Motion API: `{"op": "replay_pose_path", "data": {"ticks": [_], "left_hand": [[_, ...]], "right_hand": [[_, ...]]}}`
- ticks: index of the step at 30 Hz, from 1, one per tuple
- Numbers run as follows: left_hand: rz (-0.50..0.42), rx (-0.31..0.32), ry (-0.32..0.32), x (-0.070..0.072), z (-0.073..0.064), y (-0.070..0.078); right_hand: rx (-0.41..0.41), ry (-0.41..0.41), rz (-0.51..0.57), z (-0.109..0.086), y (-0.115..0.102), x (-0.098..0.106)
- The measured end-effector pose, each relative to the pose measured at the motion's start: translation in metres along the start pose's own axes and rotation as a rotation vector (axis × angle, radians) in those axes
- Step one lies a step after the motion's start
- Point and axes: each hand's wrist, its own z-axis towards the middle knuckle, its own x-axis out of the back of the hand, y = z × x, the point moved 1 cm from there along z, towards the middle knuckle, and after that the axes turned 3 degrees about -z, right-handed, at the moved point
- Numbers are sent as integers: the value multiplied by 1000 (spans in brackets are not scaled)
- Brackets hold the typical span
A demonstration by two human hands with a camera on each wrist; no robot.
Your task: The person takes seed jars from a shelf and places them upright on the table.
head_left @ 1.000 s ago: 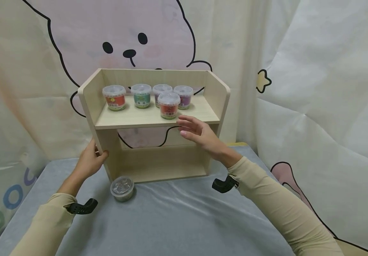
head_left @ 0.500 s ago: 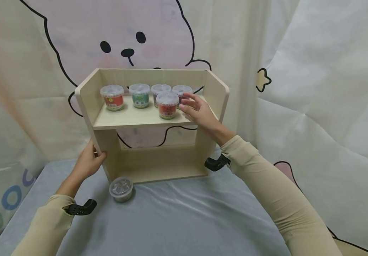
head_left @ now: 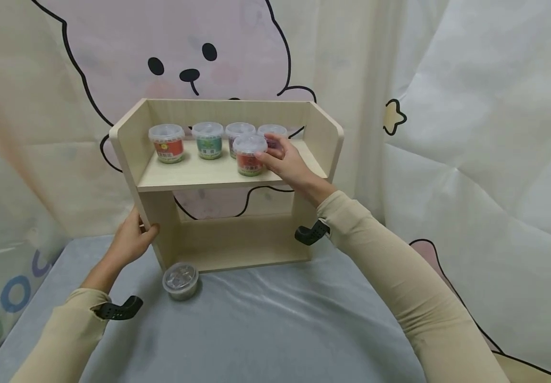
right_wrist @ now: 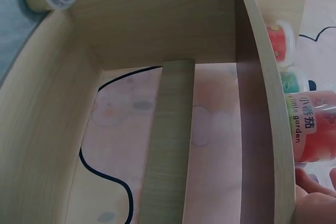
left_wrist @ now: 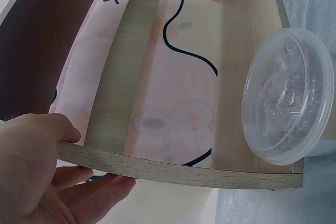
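Observation:
A small two-tier wooden shelf (head_left: 232,184) stands on the table. My left hand (head_left: 129,240) grips its left side panel, thumb inside the edge and fingers outside. On the upper tier, my right hand (head_left: 287,162) is at the right side of the front red-labelled lidded plastic cup (head_left: 250,159), fingers bent and spread from the thumb. The thumb tip overlaps that cup in the head view; a narrow gap shows in the right wrist view. "Little garden" is printed on the cup's label. Behind it, a purple-labelled cup (head_left: 272,130) is partly hidden by the fingers.
Also on the upper tier are another red-labelled cup (head_left: 168,146), a green-labelled cup (head_left: 209,142) and a second purple-labelled cup (head_left: 239,129). One lidded cup (head_left: 181,281) sits on the grey-blue tablecloth (head_left: 256,324) by the shelf's front left corner. A printed curtain (head_left: 352,69) hangs behind.
My right hand has risen from the upper tier's front edge, then moved left to the front red-labelled cup. The left hand keeps its grip on the panel.

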Motion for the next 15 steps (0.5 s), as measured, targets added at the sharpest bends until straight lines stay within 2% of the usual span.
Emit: {"op": "replay_pose_path", "data": {"ticks": [3,8,15], "left_hand": [[5,-7,5,0,1,1],[-3,16,-11,-1,1,0],[11,14,19,-3,-1,0]], "right_hand": [[5,-3,-31,4,-1,-2],[-7,-4,-55,5,0,-4],[-21,-8,-184,2,-4,-4]]}}
